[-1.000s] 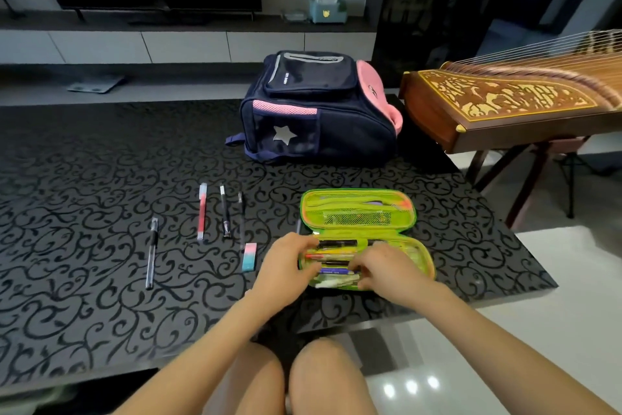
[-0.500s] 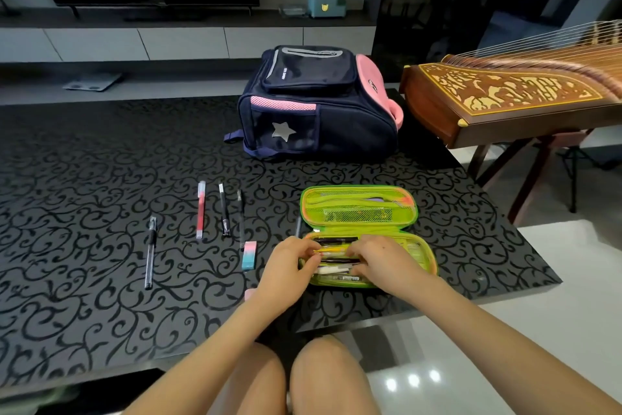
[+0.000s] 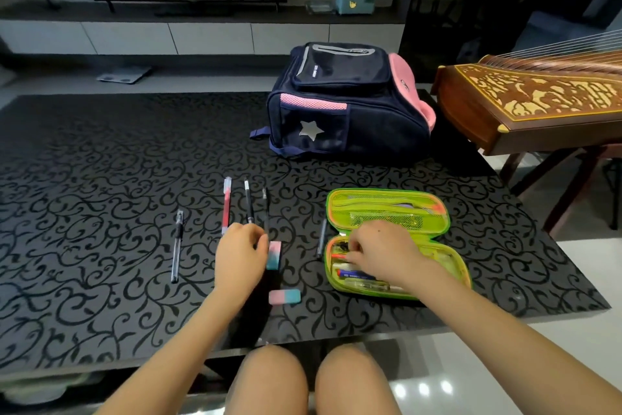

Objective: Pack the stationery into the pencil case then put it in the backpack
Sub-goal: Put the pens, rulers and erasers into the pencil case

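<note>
On the table [image 3: 101,212], keeps pencil case [image 3: 387,202] open for packing. Works right hand [image 3: 380,253] among pens [image 3: 356,276], left hand [image 3: 240,255] toward eraser [image 3: 273,256]; both curled, grips unclear.

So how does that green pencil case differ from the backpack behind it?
The pencil case lies flat and unzipped, pens showing inside; the backpack looks closed. The pencil case is bright green, the backpack navy with pink trim and a silver star. The pencil case is much smaller and nearer the person, with the right hand in it; the backpack sits untouched farther back. Both rest on the black patterned table.
</note>
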